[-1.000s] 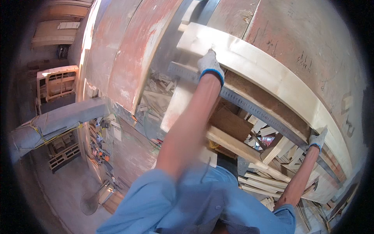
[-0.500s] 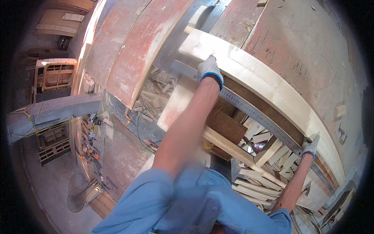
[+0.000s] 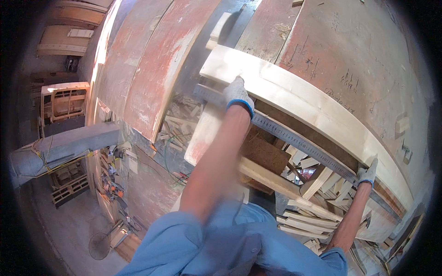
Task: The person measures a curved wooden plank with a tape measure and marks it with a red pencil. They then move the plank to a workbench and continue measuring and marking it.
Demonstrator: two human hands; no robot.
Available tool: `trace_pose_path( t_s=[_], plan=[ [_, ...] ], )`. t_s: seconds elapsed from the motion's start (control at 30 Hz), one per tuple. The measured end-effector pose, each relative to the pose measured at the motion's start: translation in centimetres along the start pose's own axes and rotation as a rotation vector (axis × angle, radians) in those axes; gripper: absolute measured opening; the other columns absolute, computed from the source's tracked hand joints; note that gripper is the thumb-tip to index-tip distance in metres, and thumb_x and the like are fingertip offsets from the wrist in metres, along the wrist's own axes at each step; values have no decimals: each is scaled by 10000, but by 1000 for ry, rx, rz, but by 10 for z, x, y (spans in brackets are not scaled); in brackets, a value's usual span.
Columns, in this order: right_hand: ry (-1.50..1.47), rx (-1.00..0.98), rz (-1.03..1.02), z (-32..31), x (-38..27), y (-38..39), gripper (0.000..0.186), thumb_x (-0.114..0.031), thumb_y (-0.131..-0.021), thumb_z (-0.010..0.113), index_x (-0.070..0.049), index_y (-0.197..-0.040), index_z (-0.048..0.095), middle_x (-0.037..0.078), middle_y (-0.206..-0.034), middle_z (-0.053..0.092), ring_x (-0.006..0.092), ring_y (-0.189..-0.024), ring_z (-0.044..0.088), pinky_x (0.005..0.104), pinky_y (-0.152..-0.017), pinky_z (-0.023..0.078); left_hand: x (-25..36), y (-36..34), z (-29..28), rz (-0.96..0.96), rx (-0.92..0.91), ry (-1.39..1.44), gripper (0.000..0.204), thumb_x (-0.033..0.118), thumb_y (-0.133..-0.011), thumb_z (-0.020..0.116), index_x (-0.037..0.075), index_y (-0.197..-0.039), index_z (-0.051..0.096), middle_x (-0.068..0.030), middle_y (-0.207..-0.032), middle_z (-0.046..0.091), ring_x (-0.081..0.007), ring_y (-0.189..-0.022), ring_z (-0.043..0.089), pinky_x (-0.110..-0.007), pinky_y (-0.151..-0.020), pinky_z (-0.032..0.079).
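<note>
A long, pale, slightly curved wooden board (image 3: 294,96) crosses the workbench. My left hand (image 3: 237,94), in a grey glove with a blue cuff, grips the board's near edge toward its left end, with the index finger lying on top. My right hand (image 3: 367,174), also gloved, grips the same edge at the right end. A long metal ruler (image 3: 290,135) runs just below the board, beside both hands, over a brown wooden piece underneath. How my hidden fingertips meet the ruler I cannot tell.
Worn panels (image 3: 161,64) form the bench top, with handwritten markings at right. Wood offcuts (image 3: 299,223) lie below the bench opening. A grey beam (image 3: 69,145) with yellow cord stands at left, near wooden frames (image 3: 64,103) and a round fan guard (image 3: 99,244).
The board has shifted slightly toward me, away from the small block at the top, and both hands have moved with it. The whole view has also shifted slightly.
</note>
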State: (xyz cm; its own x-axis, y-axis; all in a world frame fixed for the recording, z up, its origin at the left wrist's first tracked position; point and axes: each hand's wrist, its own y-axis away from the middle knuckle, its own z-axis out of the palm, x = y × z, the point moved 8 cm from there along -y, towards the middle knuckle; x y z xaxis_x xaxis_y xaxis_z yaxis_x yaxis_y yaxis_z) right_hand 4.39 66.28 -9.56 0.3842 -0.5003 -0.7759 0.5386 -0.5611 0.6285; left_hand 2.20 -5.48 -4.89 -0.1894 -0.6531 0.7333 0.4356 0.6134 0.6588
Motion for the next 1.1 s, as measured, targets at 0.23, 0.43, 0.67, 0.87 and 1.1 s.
trace_pose_path(
  t_s=[0.23, 0.43, 0.67, 0.87, 1.1],
  plan=[
    [-88, 62, 15, 18, 6, 31, 524, -431, -996, 619, -140, -1425, 545, 50, -1361, 596, 209, -1228, 545, 358, -1027, 493, 18, 17, 5, 192, -59, -246, 341, 129, -991, 594, -86, -1256, 584, -147, -1186, 632, -263, -1038, 630, -398, -911, 519],
    [-18, 37, -49, 22, 0, 36, 590, -445, -967, 655, -123, -1441, 512, 69, -1398, 553, 251, -1247, 524, 476, -1028, 505, 3, 1, 0, 121, -45, -74, 359, 148, -981, 617, -81, -1255, 585, -136, -1179, 622, -257, -1038, 625, -393, -923, 510],
    [-118, 86, -13, 27, 1, 43, 569, -415, -944, 700, -139, -1414, 536, 79, -1385, 565, 277, -1231, 551, 489, -1003, 522, 5, 11, 4, -14, -44, 94, 396, 148, -988, 604, -80, -1306, 543, -149, -1249, 602, -265, -1088, 613, -406, -956, 497],
    [-117, -5, -2, 18, 4, 28, 559, -408, -952, 689, -144, -1418, 530, 85, -1409, 552, 282, -1250, 540, 479, -1013, 519, 1, 3, -2, 34, -47, -45, 381, 167, -1013, 556, -70, -1311, 552, -170, -1264, 617, -284, -1118, 614, -413, -988, 484],
    [-55, 45, 9, 15, 6, 25, 567, -451, -973, 641, -169, -1446, 506, 66, -1420, 531, 259, -1279, 496, 448, -1039, 507, 15, 8, 4, 288, -123, -377, 357, 160, -1002, 592, -72, -1273, 573, -146, -1220, 618, -257, -1075, 616, -397, -951, 491]
  ],
)
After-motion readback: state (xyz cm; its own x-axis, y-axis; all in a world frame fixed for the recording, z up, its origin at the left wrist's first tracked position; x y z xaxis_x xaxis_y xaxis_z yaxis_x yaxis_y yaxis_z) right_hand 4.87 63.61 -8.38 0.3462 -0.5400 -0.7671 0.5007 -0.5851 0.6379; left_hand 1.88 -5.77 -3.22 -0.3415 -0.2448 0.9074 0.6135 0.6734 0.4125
